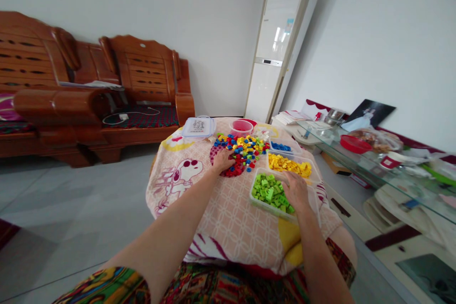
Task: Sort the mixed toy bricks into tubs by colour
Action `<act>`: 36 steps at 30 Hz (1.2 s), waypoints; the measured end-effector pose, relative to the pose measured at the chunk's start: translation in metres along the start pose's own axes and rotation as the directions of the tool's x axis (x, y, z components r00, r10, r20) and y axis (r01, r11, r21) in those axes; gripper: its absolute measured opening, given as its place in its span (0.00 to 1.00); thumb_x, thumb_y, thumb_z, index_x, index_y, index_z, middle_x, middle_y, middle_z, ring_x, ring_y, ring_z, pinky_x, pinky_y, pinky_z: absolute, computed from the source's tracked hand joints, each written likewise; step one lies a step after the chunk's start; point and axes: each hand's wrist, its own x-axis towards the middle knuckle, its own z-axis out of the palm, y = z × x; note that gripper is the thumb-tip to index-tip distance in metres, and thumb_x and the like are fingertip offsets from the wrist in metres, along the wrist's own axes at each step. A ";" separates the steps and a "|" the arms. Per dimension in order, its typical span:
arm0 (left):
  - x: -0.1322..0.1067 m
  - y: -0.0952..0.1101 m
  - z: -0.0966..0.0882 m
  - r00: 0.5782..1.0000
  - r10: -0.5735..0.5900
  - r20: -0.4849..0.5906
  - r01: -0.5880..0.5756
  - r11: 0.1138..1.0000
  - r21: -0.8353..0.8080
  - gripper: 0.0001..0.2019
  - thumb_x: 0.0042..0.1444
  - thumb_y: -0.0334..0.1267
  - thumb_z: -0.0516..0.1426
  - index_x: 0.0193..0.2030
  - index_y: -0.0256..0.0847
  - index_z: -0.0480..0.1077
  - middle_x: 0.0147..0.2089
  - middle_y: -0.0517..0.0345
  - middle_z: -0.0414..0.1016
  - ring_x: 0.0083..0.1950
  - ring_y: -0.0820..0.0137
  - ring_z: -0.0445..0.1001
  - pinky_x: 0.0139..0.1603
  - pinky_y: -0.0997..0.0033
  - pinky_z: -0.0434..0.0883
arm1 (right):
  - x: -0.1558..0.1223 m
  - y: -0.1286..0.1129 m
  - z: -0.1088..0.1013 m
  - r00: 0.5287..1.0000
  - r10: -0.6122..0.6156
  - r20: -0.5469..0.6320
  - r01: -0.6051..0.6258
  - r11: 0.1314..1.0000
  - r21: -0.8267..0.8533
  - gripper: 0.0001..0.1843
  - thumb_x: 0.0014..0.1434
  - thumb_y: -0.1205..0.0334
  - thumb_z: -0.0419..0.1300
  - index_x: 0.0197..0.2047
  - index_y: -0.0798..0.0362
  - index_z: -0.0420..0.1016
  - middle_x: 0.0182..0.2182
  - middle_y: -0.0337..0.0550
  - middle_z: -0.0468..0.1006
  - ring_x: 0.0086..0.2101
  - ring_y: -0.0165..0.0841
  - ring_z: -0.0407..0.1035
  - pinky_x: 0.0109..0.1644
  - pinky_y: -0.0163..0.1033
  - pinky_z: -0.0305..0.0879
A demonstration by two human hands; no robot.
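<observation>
A mixed pile of small toy building bricks (251, 146) in red, yellow and blue lies on the cloth-covered table. At its near left edge, my left hand (223, 160) rests with fingers stretched among the red bricks (238, 164). Over the right side of a clear box of green bricks (269, 192) is my right hand (296, 191), thumb and fingers apart. No brick can be made out in either hand. Behind that box stand a box of yellow bricks (289, 165) and a smaller one of blue bricks (280, 146).
A round pink-bottomed tub (241, 127) and a pale lid (198, 127) sit at the table's back. To the right is a glass-topped cabinet (359, 154) with a red bowl (355, 144). Wooden seats (142, 80) stand left; a tall air conditioner (272, 52) fills the corner.
</observation>
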 end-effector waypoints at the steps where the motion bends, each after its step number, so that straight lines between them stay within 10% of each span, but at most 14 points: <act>1: -0.001 0.001 0.000 1.000 -0.002 -0.025 0.002 1.000 -0.012 0.24 0.57 0.41 0.63 0.62 0.48 0.77 0.61 0.49 0.78 0.62 0.54 0.75 0.65 0.57 0.71 | 0.000 0.000 0.000 1.000 0.003 0.005 -0.003 1.000 -0.006 0.22 0.64 0.68 0.58 0.61 0.56 0.77 0.59 0.55 0.79 0.60 0.45 0.70 0.66 0.48 0.62; 36: -0.019 -0.005 -0.014 0.977 -0.148 -0.157 0.076 0.917 -0.392 0.14 0.56 0.32 0.59 0.47 0.43 0.82 0.49 0.57 0.86 0.51 0.62 0.82 0.57 0.64 0.76 | 0.001 0.005 0.002 1.000 -0.011 0.013 0.011 0.999 0.035 0.22 0.63 0.68 0.58 0.60 0.52 0.76 0.59 0.51 0.79 0.60 0.44 0.69 0.66 0.49 0.60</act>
